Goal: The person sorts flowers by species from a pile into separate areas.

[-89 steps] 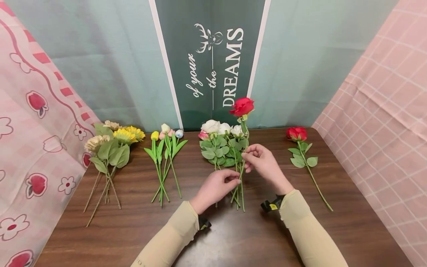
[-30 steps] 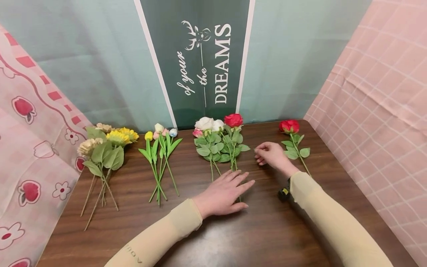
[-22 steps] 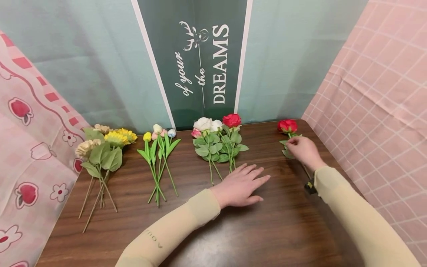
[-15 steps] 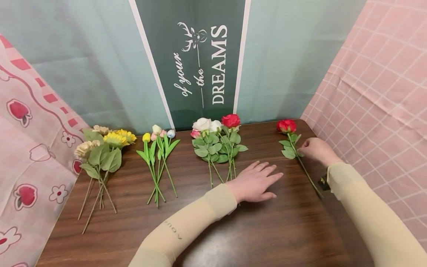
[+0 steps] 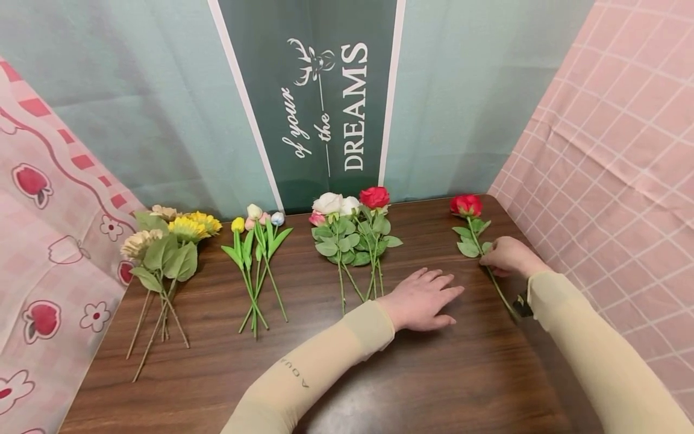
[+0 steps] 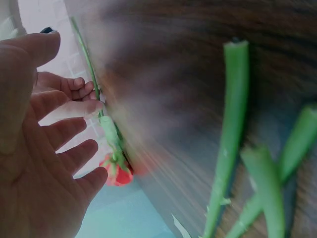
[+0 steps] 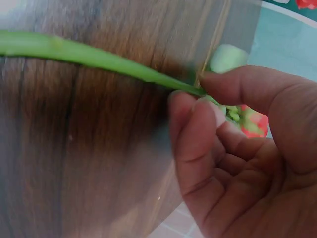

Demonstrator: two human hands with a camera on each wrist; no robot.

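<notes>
The right hand (image 5: 506, 255) pinches the stem of the rose (image 5: 467, 205), thumb and fingers (image 7: 195, 134) curled round it just below the leaves. The rose lies on the table (image 5: 434, 374), its long axis running from the bloom beyond the fingers to the stem end back by the wrist. The left hand (image 5: 425, 299) rests flat, fingers straight and spread, just right of the bunch (image 5: 352, 235).

The right hand (image 5: 506, 256) pinched the lone red rose's (image 5: 467, 205) stem while the left hand (image 5: 425, 299) lay flat on the desk (image 5: 434, 386).
</notes>
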